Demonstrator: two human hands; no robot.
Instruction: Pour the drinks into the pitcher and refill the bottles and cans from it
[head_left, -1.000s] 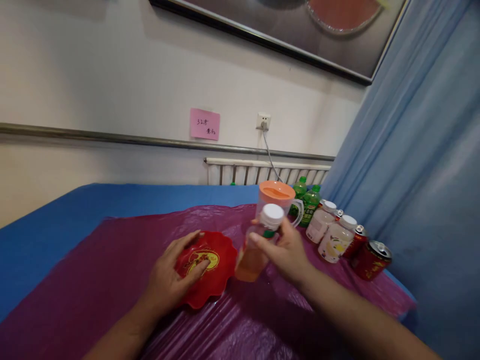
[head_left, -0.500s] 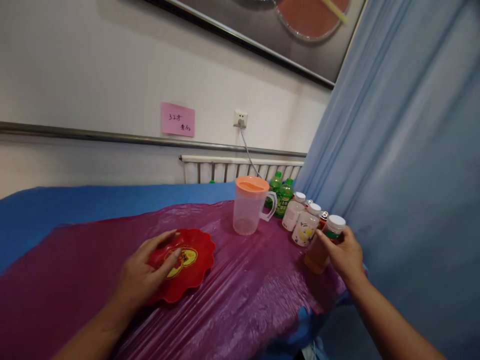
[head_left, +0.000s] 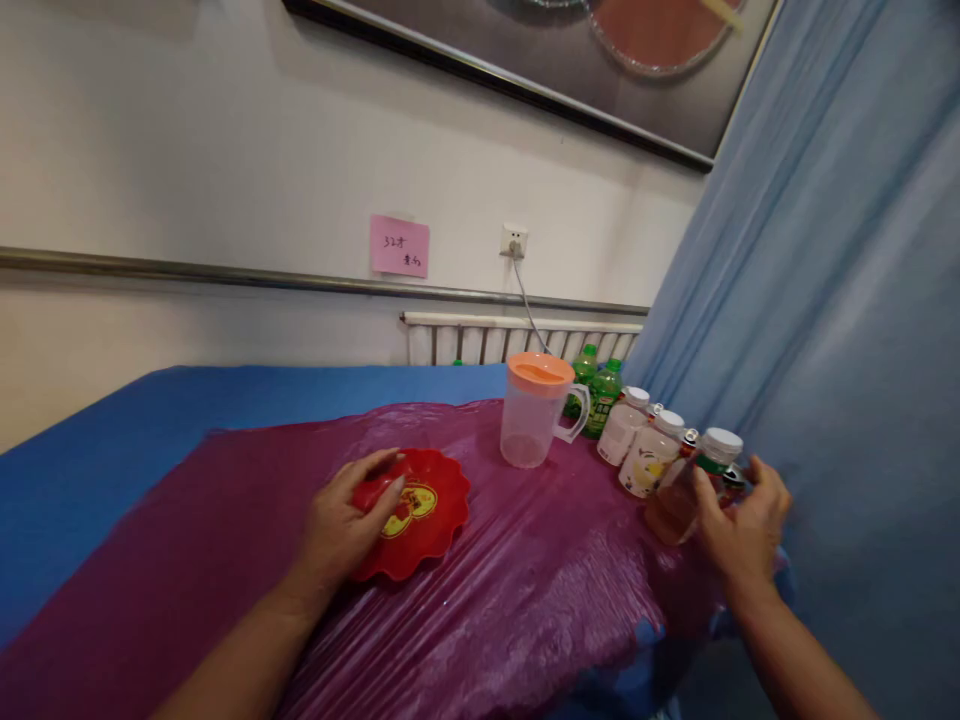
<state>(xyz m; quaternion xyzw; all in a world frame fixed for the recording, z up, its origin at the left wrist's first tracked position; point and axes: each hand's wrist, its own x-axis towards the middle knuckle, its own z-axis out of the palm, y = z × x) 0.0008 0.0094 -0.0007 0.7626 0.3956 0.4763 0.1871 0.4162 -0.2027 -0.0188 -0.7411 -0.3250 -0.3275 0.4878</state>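
Observation:
My left hand point(head_left: 352, 512) lies over the left part of a red scalloped plate point(head_left: 442, 510) with a yellow emblem in its middle. Its thumb and fingers are stretched apart; whether they touch the plate cannot be made out. On the right, my right hand point(head_left: 744, 525) is open beside a white-capped jar point(head_left: 677, 503) of brownish liquid. The thumb is close to the jar's side, while the other fingers are spread away from it. The jar stands upright at the near end of a row with two more white-capped bottles, one pale point(head_left: 624, 428) and one with a yellow print point(head_left: 651, 462).
A clear pitcher point(head_left: 527, 425) with an orange lid stands in the middle. Green-capped bottles point(head_left: 604, 400) and cans point(head_left: 690, 440) are behind. Purple plastic sheeting point(head_left: 517, 590) covers the blue surface point(head_left: 247, 395). A blue curtain point(head_left: 847, 330) hangs at the right.
My right hand has opened and let go of the brownish jar, its fingers now spread off to the right. The left hand remains over the red plate. The whole view has shifted.

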